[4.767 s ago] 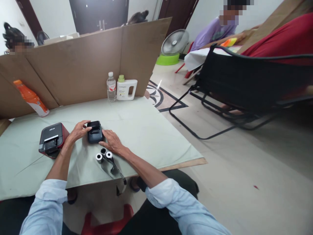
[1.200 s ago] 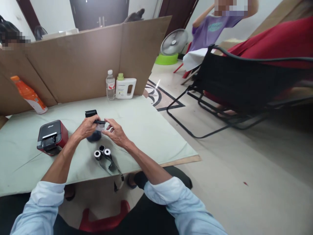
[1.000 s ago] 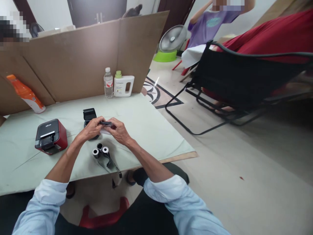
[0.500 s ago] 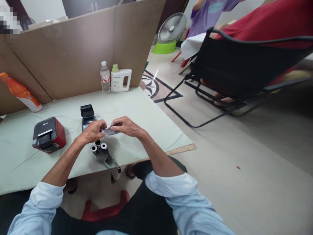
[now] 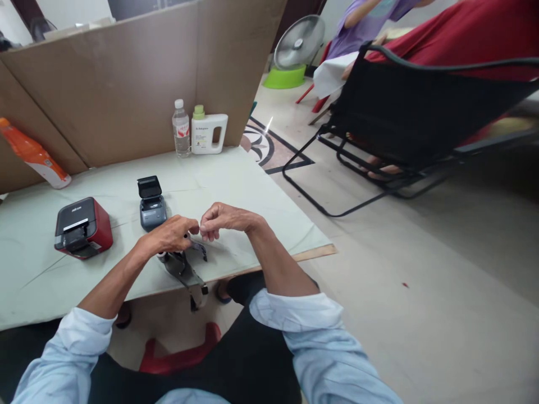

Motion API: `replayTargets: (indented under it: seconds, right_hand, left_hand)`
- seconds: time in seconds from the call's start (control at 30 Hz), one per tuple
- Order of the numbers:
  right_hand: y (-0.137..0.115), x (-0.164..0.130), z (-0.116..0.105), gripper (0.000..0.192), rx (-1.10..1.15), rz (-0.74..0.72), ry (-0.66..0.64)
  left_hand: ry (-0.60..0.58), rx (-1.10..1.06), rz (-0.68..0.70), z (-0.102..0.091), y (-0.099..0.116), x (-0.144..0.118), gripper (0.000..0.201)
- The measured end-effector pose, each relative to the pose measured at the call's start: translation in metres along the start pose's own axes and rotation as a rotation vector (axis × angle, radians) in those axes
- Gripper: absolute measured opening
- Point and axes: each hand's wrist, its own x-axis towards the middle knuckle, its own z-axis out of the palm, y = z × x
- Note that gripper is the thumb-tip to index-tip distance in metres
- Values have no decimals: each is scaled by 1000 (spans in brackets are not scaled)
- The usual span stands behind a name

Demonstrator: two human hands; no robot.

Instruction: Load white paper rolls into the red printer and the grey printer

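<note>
My left hand [image 5: 174,233] is closed above the front of the table, with a dark grey strip [image 5: 199,247] hanging from beneath its fingers. Most of whatever the strip comes from is hidden by the hand. Fingertips pressed together, my right hand [image 5: 223,220] almost meets the left thumb; anything in its pinch is too small to make out. Small rolls of black film [image 5: 174,264] lie under my left hand, partly covered, their loose ends drooping over the table edge. Just behind the left hand stands a small grey-blue portable printer [image 5: 152,212] with its lid raised.
A red and black printer [image 5: 84,227] sits at left. Along the cardboard wall [image 5: 138,84] stand a water bottle [image 5: 181,129], a white jug [image 5: 208,133] and a leaning orange bottle [image 5: 36,154]. Right of the table are a black folding chair [image 5: 412,106], a fan [image 5: 298,43] and other people.
The grey strip stretched between both hands now hangs below my left hand. My right hand has let it go and moved slightly right. My left hand has moved down and right, over the rolls.
</note>
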Motion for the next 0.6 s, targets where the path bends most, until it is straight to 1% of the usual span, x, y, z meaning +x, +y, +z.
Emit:
replayTargets:
  seconds: [0.1,0.2,0.27,0.33,0.4,0.5,0.6]
  right_hand:
    - [1,0,-1,41,16,-18,75]
    - [3,2,0,46,16,-39,129]
    - [5,6,2,47,16,-58,166]
    - [8,10,4,46,23,-71,207]
    - [11,14,6,44,31,-80,244]
    - [16,19,9,40,38,-86,270]
    - [20,21,10,38,43,-85,271]
  left_hand:
    - [141,-42,-56,-11,-5,-18,30]
    - [256,-89,-178,-17,-12,-52,30]
    - [260,-126,-288,-14,-15,-76,33]
    - [262,-146,-363,-3,-15,-93,37]
    - [281,-157,-397,11,-13,-100,34]
    - [320,-183,-381,29,-8,-98,24]
    - [332,-199,-349,33,-8,-95,19]
